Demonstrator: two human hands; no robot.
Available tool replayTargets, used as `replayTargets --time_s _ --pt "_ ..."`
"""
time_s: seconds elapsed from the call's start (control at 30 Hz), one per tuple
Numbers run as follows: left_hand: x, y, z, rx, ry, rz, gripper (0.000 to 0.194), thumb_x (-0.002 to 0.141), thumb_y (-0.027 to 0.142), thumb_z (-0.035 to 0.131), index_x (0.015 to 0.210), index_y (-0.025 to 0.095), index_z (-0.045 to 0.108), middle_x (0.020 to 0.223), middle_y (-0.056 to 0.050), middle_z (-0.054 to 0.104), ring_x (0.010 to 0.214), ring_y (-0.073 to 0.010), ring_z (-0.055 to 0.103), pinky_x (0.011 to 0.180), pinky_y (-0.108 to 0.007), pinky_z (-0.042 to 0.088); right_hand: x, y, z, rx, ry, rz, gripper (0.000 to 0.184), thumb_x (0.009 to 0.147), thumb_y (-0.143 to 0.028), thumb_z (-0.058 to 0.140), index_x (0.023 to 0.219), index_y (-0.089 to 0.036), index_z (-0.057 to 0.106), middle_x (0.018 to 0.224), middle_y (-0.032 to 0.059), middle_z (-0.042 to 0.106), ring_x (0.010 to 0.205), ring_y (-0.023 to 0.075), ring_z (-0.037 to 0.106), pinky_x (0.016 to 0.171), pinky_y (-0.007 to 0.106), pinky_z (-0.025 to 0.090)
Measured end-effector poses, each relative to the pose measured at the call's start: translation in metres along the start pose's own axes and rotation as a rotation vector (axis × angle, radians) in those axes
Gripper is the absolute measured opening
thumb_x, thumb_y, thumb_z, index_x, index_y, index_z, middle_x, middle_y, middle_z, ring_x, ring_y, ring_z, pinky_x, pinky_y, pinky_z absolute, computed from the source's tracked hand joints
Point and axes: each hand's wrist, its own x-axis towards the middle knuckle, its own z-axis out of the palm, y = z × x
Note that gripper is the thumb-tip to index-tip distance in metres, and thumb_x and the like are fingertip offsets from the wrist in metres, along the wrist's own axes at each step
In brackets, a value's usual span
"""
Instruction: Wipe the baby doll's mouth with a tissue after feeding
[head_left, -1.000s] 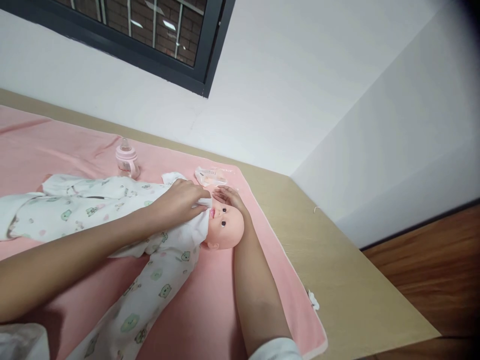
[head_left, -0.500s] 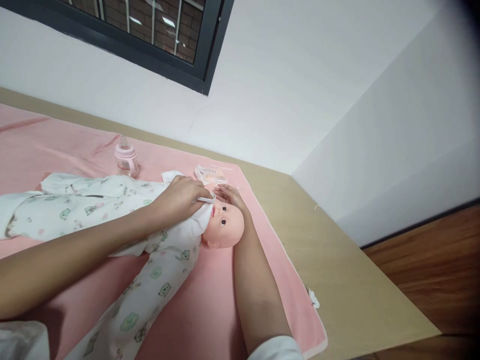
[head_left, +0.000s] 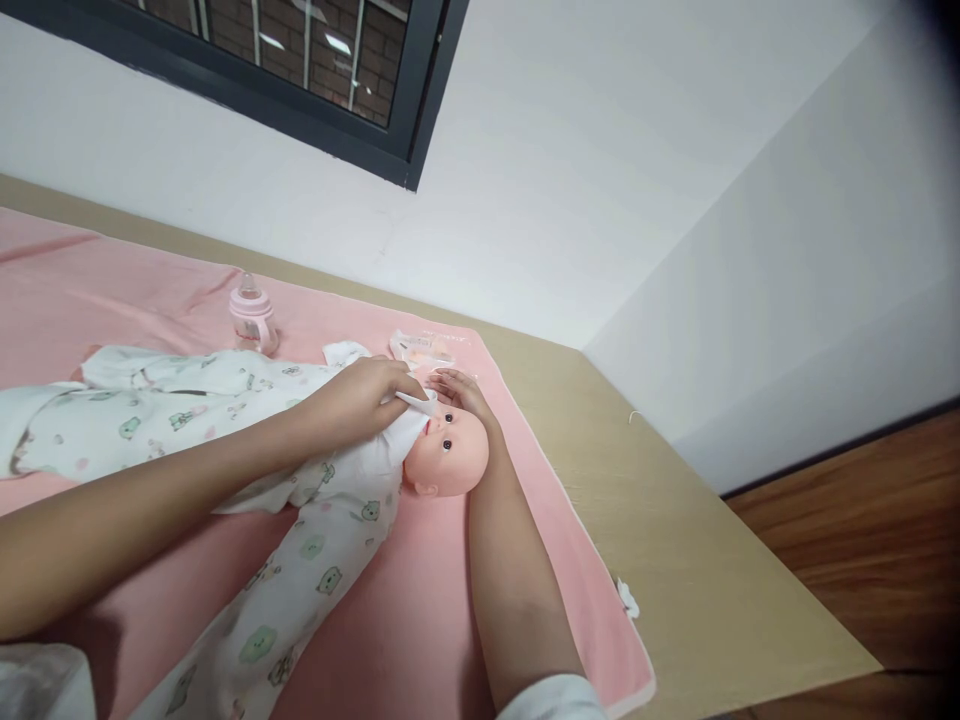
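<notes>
A baby doll (head_left: 452, 455) lies on its back on a pink blanket (head_left: 420, 620), dressed in a white sleepsuit (head_left: 225, 410) printed with small green bears. My left hand (head_left: 360, 398) rests on the doll's chest and pinches the white collar at its chin. My right hand (head_left: 459, 391) lies behind the doll's head on the far side, fingers curved against the head and touching the same collar edge. My right forearm runs along the blanket beside the head.
A pink baby bottle (head_left: 252, 318) stands on the blanket behind the doll. A small clear packet (head_left: 422, 349) lies near the blanket's far corner. The blanket covers a beige table (head_left: 675, 540) set against a white wall; wood floor shows at right.
My left hand has drawn the white collar a little closer to the doll's chin. The right hand and the doll have barely moved.
</notes>
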Motion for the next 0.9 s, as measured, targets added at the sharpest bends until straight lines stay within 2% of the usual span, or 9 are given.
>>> replayTargets --time_s 0.23,0.43,0.7,0.9 --pt "-0.002 0.000 0.003 -0.103 -0.080 -0.033 0.035 0.078 0.015 0.043 0.092 0.020 0.075 0.093 -0.002 0.070 0.088 -0.0196 0.063 0.080 -0.027 0.044 0.004 0.004 -0.004 0.016 -0.032 -0.018 0.030 0.062 -0.029 0.085 0.085 -0.020 0.069 0.087 0.0031 0.073 0.084 0.0176 0.070 0.098 0.037 0.053" --pt "0.000 -0.005 0.003 -0.086 -0.060 -0.044 0.036 0.076 0.013 0.042 0.091 0.018 0.074 0.088 -0.002 0.069 0.083 -0.0191 0.063 0.073 -0.025 0.045 0.002 0.002 -0.002 -0.003 -0.014 -0.010 0.028 0.062 -0.029 0.085 0.084 -0.020 0.070 0.089 0.0041 0.073 0.085 0.0189 0.069 0.097 0.037 0.053" --pt "0.001 -0.004 0.000 -0.061 -0.047 -0.052 0.031 0.080 0.017 0.043 0.088 0.018 0.073 0.089 -0.003 0.071 0.085 -0.0214 0.063 0.077 -0.028 0.047 -0.002 0.001 -0.001 0.005 -0.036 -0.024 0.027 0.067 -0.028 0.083 0.087 -0.019 0.068 0.090 0.0042 0.073 0.089 0.0183 0.069 0.099 0.037 0.051" --pt "0.003 -0.006 -0.009 -0.100 0.006 -0.095 0.030 0.087 0.024 0.043 0.096 0.018 0.071 0.109 -0.004 0.071 0.099 -0.0230 0.063 0.084 -0.030 0.046 -0.010 -0.013 0.001 -0.026 -0.059 -0.067 0.030 0.069 -0.031 0.081 0.094 -0.021 0.069 0.101 0.0049 0.072 0.094 0.0186 0.068 0.099 0.038 0.050"
